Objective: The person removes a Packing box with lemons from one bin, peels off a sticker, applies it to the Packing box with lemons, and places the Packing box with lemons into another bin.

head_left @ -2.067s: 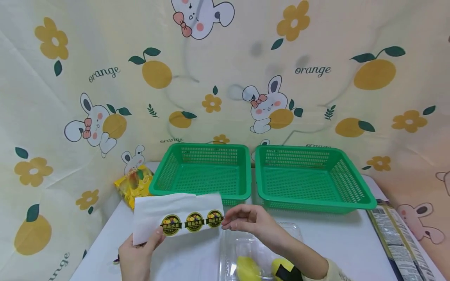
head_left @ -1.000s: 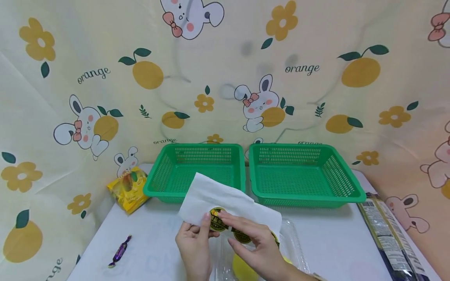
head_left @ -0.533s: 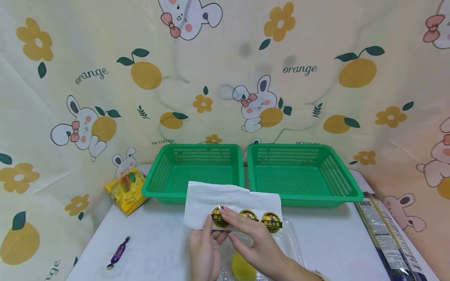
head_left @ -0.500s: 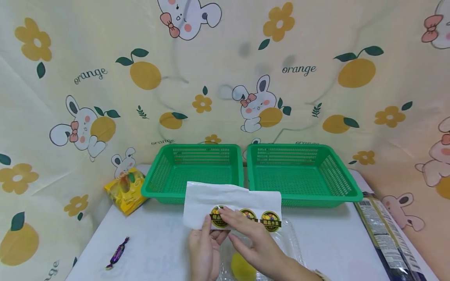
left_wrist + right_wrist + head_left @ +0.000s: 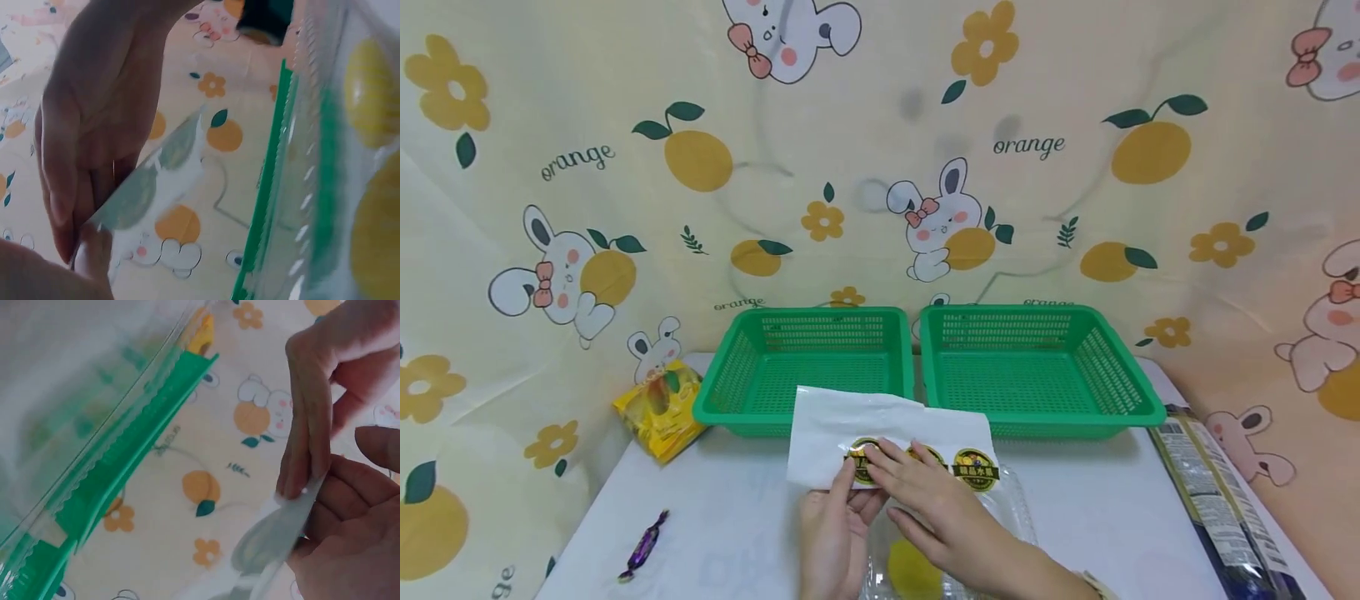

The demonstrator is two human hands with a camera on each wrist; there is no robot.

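A white sheet of round black-and-gold stickers [image 5: 891,411] stands tilted over the table in the head view. My left hand [image 5: 833,542] holds its lower edge, thumb in front and fingers behind. The fingers of my right hand [image 5: 943,518] lie nearly straight across the front of the sheet, touching the left sticker and partly covering the middle one. The right sticker [image 5: 976,470] shows fully. Below my hands is a clear plastic box [image 5: 1024,510] with yellow fruit [image 5: 914,570] inside, partly hidden by the right hand. In the left wrist view two yellow fruits [image 5: 370,94] show through the box wall.
Two green baskets, left [image 5: 835,417] and right [image 5: 1045,422], stand behind the sheet. A yellow packet [image 5: 661,412] lies at the left, and a purple wrapped candy [image 5: 643,546] nearer. Long printed packaging [image 5: 1217,492] lies along the right edge of the white table [image 5: 730,508].
The sheet first moved right and tilted, then levelled out. My right hand went from the sheet's right end to the left sticker; lately its fingers have spread slightly. The view has drifted right.
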